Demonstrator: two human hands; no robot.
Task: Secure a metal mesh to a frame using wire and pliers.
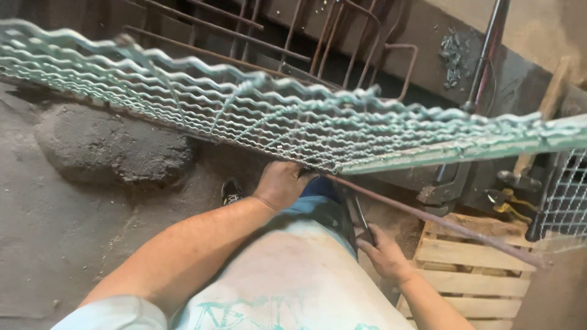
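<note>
A large pale green crimped wire mesh panel (257, 116) stretches across the view, tilted, with its metal frame edge (465, 146) on the right. My left hand (280, 183) grips the panel's lower edge from underneath, where a rusty steel rod (440, 223) runs out to the right. My right hand (382, 250) is lower, closed around a thin dark metal tool or rod (361, 215) beside my leg. My trousers are pale with green paint marks.
Rusty bent rebar pieces (342, 43) lean against the wall behind. A wooden pallet (471, 269) lies at the right, with another mesh panel (565, 195) and a yellow-handled tool (510, 205) beyond. A mound of grey cement (116, 146) sits on the dusty floor at left.
</note>
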